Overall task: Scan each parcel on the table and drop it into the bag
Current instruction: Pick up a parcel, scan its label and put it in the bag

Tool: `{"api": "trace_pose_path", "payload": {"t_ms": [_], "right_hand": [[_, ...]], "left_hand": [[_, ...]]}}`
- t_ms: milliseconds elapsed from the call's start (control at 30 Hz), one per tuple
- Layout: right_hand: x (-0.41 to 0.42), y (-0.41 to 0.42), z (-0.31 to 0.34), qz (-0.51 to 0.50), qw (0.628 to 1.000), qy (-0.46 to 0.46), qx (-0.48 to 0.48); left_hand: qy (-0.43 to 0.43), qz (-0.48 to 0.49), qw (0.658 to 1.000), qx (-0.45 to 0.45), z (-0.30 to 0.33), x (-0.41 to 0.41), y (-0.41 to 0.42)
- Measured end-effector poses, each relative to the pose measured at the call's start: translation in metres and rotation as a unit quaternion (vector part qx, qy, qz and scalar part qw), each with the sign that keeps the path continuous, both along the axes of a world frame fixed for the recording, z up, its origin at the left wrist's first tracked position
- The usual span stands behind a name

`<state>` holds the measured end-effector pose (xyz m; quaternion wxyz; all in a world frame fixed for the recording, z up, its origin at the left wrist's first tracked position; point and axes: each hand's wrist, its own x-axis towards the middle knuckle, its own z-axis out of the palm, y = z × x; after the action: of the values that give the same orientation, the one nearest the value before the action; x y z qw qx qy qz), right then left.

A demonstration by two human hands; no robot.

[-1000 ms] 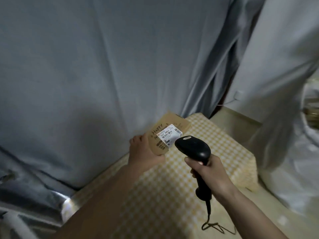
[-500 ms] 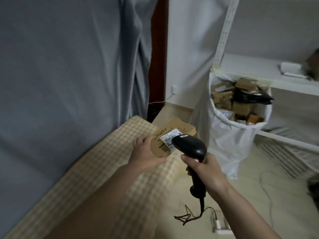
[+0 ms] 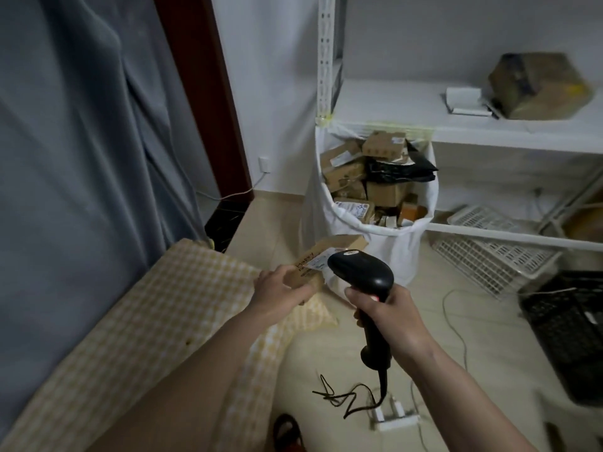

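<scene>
While the left hand [image 3: 280, 290] grips the small brown cardboard parcel [image 3: 321, 261] by its near end, the box juts out past the corner of the yellow-checked worktop [image 3: 156, 321], its white label up. Just beside it, the right hand [image 3: 390, 316] is clenched round the handle of a black corded barcode scanner [image 3: 362, 275], whose head overlaps the label. Both forearms reach forward. Beyond stands a white bag [image 3: 391, 246] full of parcels, fixed to a white metal shelf [image 3: 456, 125].

Parcel [image 3: 321, 259] label partly hidden behind scanner [image 3: 360, 272], print too blurred to read — black crate [image 3: 567, 334] cut off at right edge
</scene>
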<state>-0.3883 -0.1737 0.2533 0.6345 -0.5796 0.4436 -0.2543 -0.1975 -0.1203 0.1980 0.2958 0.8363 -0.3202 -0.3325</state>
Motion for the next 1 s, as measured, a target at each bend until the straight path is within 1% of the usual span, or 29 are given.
{"api": "trace_pose_path", "payload": {"t_ms": [100,167,300,400,533,700,900,1000], "right_hand": [[0.009,-0.027,-0.001,-0.012,1.0,0.006,-0.004],[0.019,-0.048,0.001,-0.021,1.0,0.013,-0.011],[0.05,-0.091,0.005,-0.042,0.999,0.016,-0.011],[0.067,-0.116,0.004,-0.048,0.999,0.018,-0.015],[0.077,-0.142,-0.006,-0.067,0.997,0.03,-0.003],[0.077,-0.179,-0.018,-0.09,0.995,0.035,0.012],[0.064,-0.24,-0.036,-0.089,0.994,0.056,0.042],[0.055,-0.272,-0.041,-0.087,0.993,0.072,0.037]], "left_hand": [[0.036,0.004,0.999,-0.016,-0.011,0.016,-0.038],[0.06,0.004,0.997,-0.04,-0.01,0.028,-0.063],[0.11,-0.022,0.993,-0.045,0.0,0.055,-0.108],[0.151,-0.023,0.988,-0.025,0.009,0.068,-0.14],[0.22,0.009,0.975,0.011,-0.004,0.076,-0.185],[0.278,0.007,0.959,0.061,-0.018,0.076,-0.233],[0.371,0.039,0.923,0.099,-0.031,0.067,-0.303],[0.43,0.027,0.893,0.132,-0.045,0.057,-0.34]]}}
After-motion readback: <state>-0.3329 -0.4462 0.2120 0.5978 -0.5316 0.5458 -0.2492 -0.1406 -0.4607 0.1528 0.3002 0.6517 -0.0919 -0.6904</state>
